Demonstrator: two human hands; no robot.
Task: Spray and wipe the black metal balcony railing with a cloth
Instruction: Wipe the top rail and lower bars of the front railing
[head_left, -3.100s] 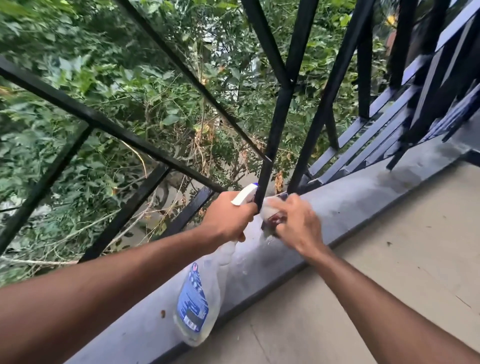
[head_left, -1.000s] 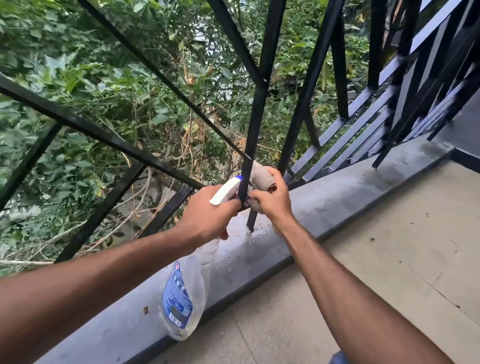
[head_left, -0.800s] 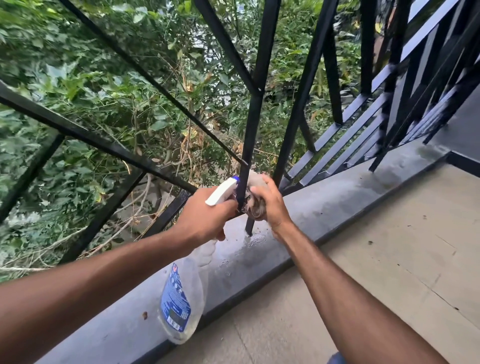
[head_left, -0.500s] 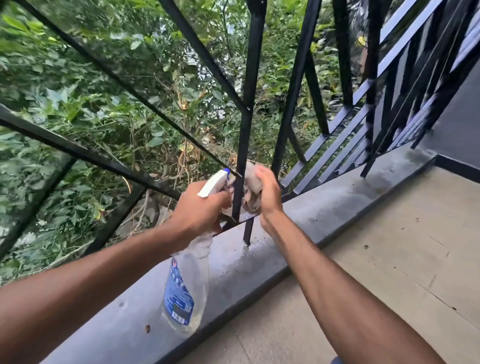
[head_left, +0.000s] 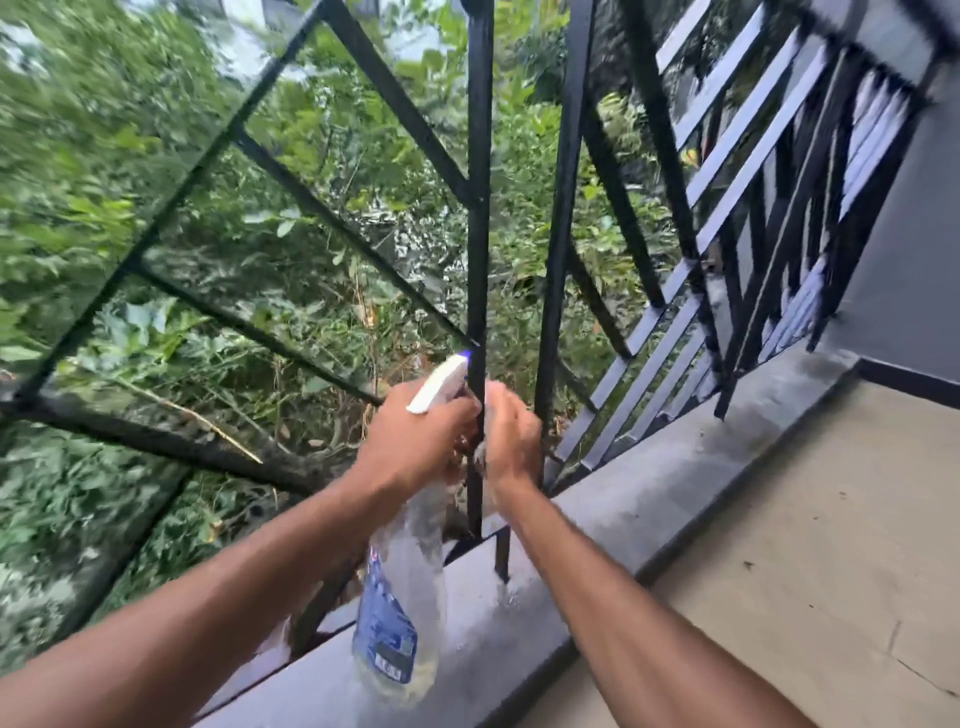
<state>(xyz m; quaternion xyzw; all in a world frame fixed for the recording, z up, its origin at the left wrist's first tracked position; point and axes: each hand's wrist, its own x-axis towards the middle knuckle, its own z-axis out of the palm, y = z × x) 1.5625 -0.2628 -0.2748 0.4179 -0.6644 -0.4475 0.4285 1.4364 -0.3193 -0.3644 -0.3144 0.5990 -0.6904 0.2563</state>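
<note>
A person's left hand (head_left: 415, 441) grips the neck of a clear spray bottle (head_left: 400, 597), which hangs down over the grey ledge (head_left: 649, 478). Just beside it, the right hand (head_left: 511, 436) curls around an upright bar of the black railing (head_left: 479, 208), holding a mostly hidden cloth (head_left: 480, 454) against it.

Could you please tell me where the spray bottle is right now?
In the head view, the spray bottle hangs from the left hand, just left of the vertical railing bar that the right hand grips, its body over the grey ledge.
</note>
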